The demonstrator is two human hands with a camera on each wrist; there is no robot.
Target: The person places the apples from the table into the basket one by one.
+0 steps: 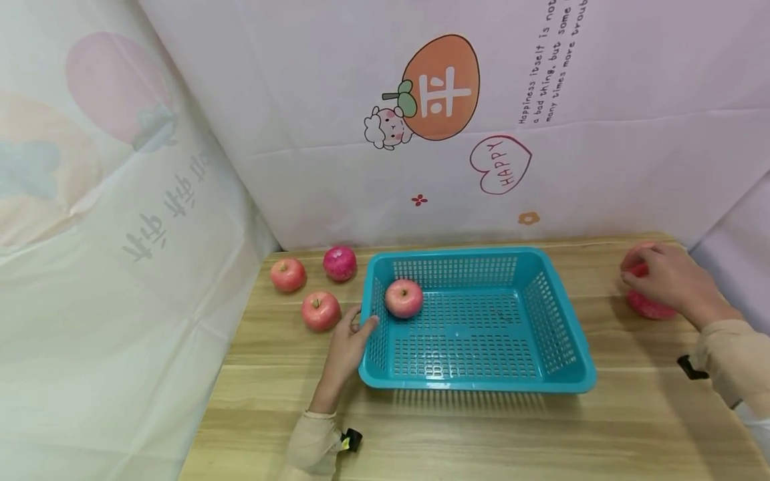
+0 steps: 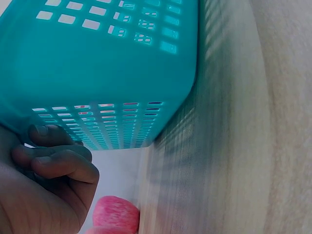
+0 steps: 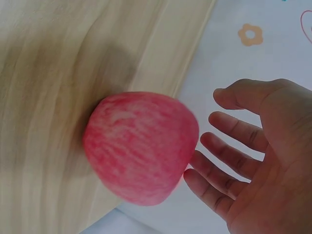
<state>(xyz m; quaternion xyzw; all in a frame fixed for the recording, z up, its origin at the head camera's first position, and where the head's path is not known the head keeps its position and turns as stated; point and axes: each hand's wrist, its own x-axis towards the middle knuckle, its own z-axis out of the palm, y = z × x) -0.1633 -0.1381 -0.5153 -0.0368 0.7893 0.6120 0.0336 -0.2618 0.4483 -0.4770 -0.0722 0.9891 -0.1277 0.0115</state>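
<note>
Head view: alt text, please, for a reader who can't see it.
A person's left hand holds the left rim of a teal basket containing one apple, while the right hand is over red fruit at the right. Two apples and a magenta fruit sit left of the basket.

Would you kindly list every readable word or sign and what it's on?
"平": orange fruit print on pale cloth backdrop.
"HAPPY": backdrop's red heart outline.
"Happiness itself is not... a bad thing, but some... many times more troub...": backdrop, cut off.
Left white cloth: mirrored characters, too faint.
</note>
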